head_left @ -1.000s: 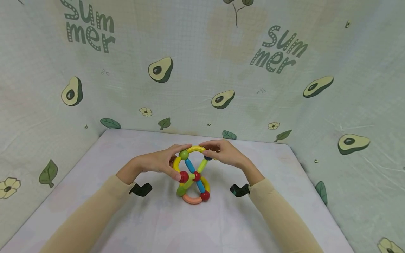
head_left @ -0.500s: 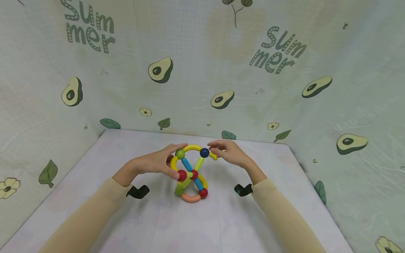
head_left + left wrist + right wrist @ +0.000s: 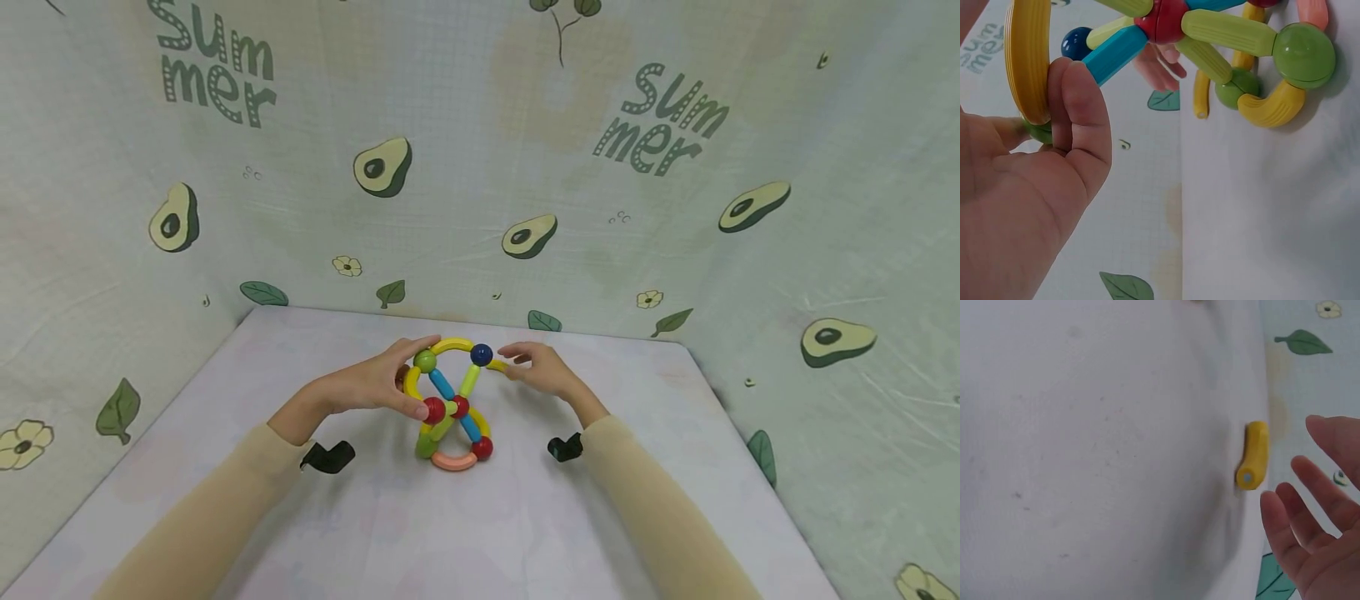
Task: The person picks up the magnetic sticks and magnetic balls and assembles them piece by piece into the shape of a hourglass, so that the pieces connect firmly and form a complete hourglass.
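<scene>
In the head view, my left hand (image 3: pixel 372 382) holds a built structure of magnetic rods and balls by its left side. The thumb is at a red ball (image 3: pixel 433 410) and the index finger reaches a green ball (image 3: pixel 425 361). In the left wrist view, fingers curl round a yellow curved rod (image 3: pixel 1027 62) of the structure. A navy ball (image 3: pixel 482 355) sits at its upper right, joined by another yellow curved rod (image 3: pixel 453 343). My right hand (image 3: pixel 540 370) is just right of that ball, fingers spread and holding nothing. Close to it lies a loose yellow curved rod (image 3: pixel 1254 456).
The structure's lower ring, with a salmon curved rod (image 3: pixel 454 462) and a red ball (image 3: pixel 482 448), is near the white tabletop (image 3: pixel 450 542). Printed cloth (image 3: pixel 450 83) hangs behind and at both sides of the table.
My right hand has let go at the navy ball, drawn away to the right, and lowered a little beside the loose yellow rod. The structure, still in my left hand, has shifted slightly up and left.
</scene>
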